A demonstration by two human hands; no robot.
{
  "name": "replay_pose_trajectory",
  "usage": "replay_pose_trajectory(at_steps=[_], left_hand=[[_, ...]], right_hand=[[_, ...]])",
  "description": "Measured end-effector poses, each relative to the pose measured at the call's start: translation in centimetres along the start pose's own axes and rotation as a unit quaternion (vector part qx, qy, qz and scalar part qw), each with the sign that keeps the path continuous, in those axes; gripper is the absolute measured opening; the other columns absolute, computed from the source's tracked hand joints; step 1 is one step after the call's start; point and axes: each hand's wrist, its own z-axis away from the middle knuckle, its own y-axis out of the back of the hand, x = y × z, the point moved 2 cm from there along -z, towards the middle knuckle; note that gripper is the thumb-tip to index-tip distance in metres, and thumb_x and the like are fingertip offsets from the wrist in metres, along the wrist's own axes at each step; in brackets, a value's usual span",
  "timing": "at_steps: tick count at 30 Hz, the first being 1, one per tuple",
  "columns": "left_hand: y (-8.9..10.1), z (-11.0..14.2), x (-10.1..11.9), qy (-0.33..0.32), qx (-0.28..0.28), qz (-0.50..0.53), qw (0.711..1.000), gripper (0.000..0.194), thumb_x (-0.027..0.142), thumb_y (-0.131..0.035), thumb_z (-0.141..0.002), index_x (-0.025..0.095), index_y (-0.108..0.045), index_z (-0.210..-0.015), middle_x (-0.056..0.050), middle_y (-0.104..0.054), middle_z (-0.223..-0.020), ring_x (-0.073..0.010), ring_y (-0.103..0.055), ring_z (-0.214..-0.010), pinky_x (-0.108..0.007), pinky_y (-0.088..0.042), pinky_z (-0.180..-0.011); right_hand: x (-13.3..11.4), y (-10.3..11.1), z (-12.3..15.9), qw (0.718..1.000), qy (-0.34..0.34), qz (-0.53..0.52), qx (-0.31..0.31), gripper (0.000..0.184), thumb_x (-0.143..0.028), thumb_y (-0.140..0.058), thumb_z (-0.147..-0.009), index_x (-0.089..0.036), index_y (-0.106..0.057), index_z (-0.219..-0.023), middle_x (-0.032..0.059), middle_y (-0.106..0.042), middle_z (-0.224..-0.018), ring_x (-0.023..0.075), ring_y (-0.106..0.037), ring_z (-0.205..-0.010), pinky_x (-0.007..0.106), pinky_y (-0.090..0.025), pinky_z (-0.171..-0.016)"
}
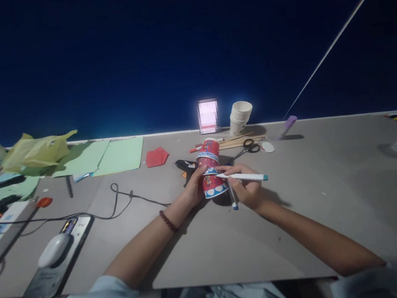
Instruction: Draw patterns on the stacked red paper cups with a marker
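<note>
A red and blue printed paper cup (210,167), made of two cups joined, lies on the grey table (333,198). My left hand (194,189) is wrapped round its left side. My right hand (246,187) is closed on a white marker with a teal cap (247,177), whose tip touches the cup. A second marker with a blue end (232,197) pokes down from under the right hand.
Behind the cup lie a black glue gun (185,166), scissors (249,147), wooden sticks (238,140), a stack of white cups (240,116) and a purple tube (288,125). Green paper sheets (117,155), red paper (157,156), a cable (117,206) and a stapler-like tool (54,247) sit left.
</note>
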Motion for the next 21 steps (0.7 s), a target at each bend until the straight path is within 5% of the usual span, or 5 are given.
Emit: replay_pose_trajectory(at_steps=[21], left_hand=[[0.51, -0.22, -0.18, 0.001, 0.029, 0.008, 1.000, 0.020, 0.026, -0.073, -0.077, 0.011, -0.070, -0.090, -0.009, -0.075, -0.080, -0.0195, -0.069, -0.069, -0.031, -0.056, -0.073]], right_hand=[[-0.18, 0.10, -0.39, 0.995, 0.048, 0.081, -0.017, 0.009, -0.024, -0.056, -0.092, -0.023, -0.065, -0.091, 0.0125, -0.080, -0.104, 0.0250, -0.078, -0.095, 0.040, -0.061, -0.082]])
